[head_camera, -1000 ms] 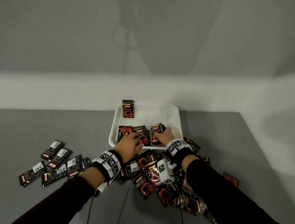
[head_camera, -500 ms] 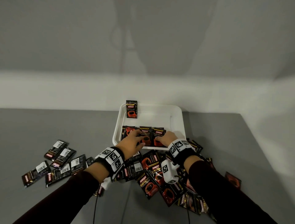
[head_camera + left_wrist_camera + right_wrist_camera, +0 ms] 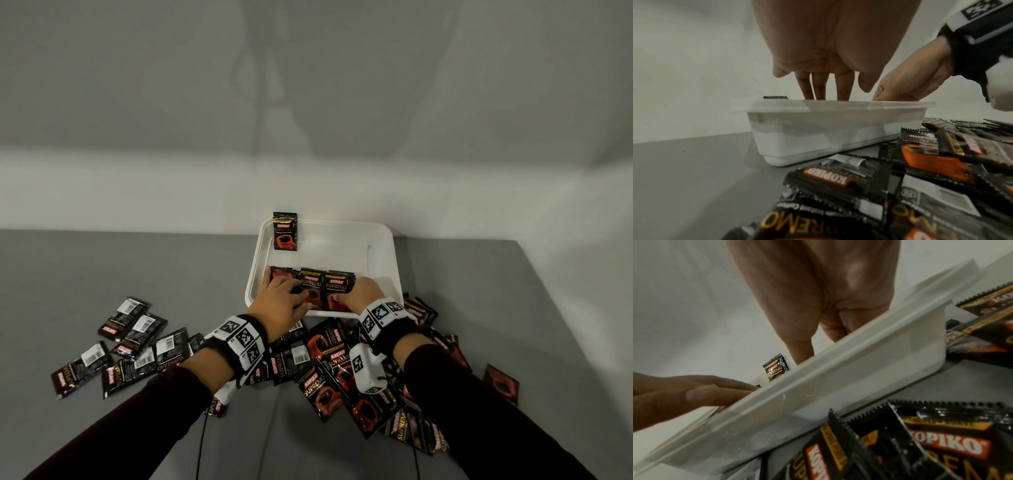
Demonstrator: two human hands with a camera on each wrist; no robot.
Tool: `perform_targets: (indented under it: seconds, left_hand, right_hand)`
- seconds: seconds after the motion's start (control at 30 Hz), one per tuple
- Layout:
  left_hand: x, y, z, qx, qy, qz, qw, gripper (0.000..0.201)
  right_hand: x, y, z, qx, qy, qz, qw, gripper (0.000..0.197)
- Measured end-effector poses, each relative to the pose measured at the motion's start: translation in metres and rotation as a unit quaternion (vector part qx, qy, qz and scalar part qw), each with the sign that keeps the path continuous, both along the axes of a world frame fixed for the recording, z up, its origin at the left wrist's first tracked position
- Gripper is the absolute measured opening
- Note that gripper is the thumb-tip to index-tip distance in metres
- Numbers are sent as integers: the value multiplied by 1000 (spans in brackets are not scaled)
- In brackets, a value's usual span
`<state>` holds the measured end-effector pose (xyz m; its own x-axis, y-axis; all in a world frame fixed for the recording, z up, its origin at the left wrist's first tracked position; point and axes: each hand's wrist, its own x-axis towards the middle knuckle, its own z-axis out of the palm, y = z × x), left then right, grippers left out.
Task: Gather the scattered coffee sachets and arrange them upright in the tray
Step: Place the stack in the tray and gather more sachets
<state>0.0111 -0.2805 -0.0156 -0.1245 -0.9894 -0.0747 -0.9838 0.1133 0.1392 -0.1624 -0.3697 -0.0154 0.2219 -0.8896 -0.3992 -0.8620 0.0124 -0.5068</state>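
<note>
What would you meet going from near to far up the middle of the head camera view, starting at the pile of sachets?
Loose sachet pile → tray's near rim → row of three sachets under both hands → bare tray floor → lone upright sachet → wall.

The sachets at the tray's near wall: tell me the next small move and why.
Probably ease both hands off slowly. The left hand and right hand rest on three Kopiko sachets that lean against the near wall of the white tray. If they stay up, take another from the scattered pile, since only one more sachet stands at the far wall.
</note>
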Motion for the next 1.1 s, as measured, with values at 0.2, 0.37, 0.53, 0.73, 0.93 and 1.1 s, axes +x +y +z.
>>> perform_targets:
  seconds: [0.2,0.37,0.53,0.73,0.93,1.1]
  left_hand:
    - [1,4,-3,-20,36,6,999,38]
    - [3,6,0,-40,63,2,997,34]
    - [13,34,21,-97,174,14,980,27]
    - [63,130,23,-64,221,115,966,24]
    - [116,222,-2,-7,189,271,944,22]
    - [149,258,-14,-1,190,319,928,22]
  right_hand:
    - [-3,-2,0,4,14,-3,1000,37]
    - [-8,-2,6,9,12,-16,1000,34]
    - [-18,22,29,-84,-12,-15,996,48]
    - [-6,96,37,-139,-161,35,976,7]
    - [59,166,6,-65,-191,130,971,7]
    - [127,200,-17,-68,-155,190,967,20]
